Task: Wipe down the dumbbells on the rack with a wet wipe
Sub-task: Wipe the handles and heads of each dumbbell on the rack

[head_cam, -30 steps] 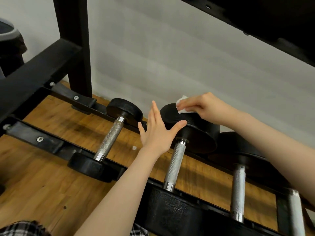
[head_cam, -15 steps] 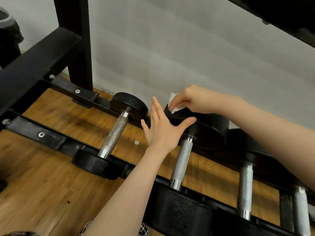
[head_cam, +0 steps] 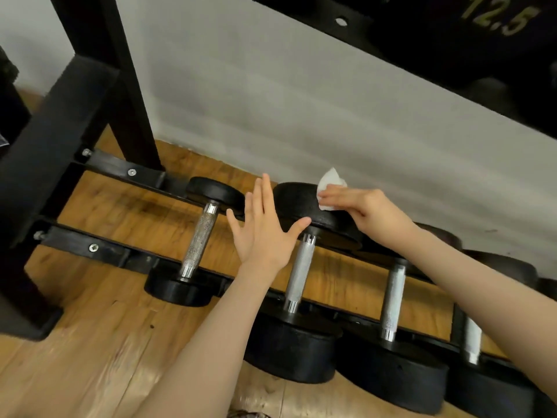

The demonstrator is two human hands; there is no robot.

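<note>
A wet wipe [head_cam: 330,182] is pinched by the right hand [head_cam: 364,211] on the second dumbbell [head_cam: 304,203]; at nine o'clock, the left hand [head_cam: 262,233] is held flat, fingers spread. The rightmost dumbbell [head_cam: 471,339] is cut off.

Right hand [head_cam: 366,211] with wet wipe [head_cam: 330,184] atop dumbbell [head_cam: 301,203]

Four dumbbells lie side by side across the two rails of the rack [head_cam: 99,251], each with one head toward the wall [head_cam: 301,101] and one toward the viewer: the smallest dumbbell [head_cam: 200,239] leftmost, the second dumbbell [head_cam: 300,267] right of it, the third dumbbell [head_cam: 393,297] and fourth dumbbell [head_cam: 471,339] farther right. On the second dumbbell's far head rests the right hand [head_cam: 366,211] with the wet wipe [head_cam: 330,184] under its fingers, and the left hand [head_cam: 263,233] stands between the first two dumbbells, thumb against that head. A wooden floor [head_cam: 90,357] lies under the rack, and an upper shelf with a dumbbell marked 12.5 [head_cam: 497,18] hangs above at the right.
</note>
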